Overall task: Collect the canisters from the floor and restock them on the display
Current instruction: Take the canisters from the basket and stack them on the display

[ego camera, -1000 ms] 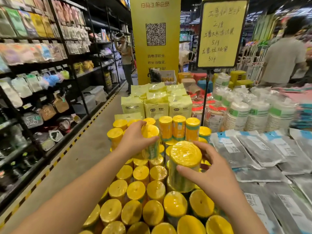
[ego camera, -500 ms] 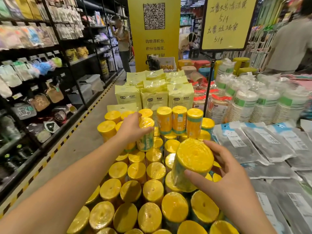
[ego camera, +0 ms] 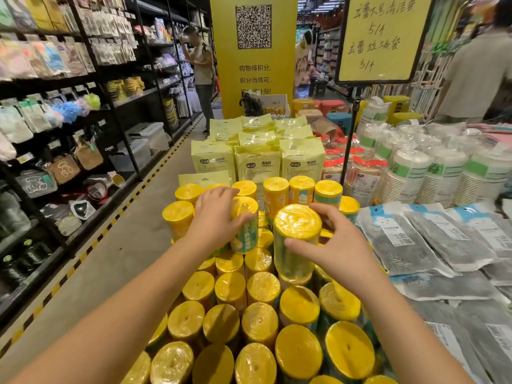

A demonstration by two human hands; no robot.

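Hands (ego camera: 213,220): two. Held canisters (ego camera: 296,225): two. Bystanders (ego camera: 202,70): two. Handwritten sign (ego camera: 382,37): one. QR banner (ego camera: 253,65): one.

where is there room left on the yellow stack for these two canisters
One slot: the uncovered lids between the left canister and the right canister, in front of the back row. Front tiers are packed tight; grey packets fill the right. The aisle floor on the left is bare.
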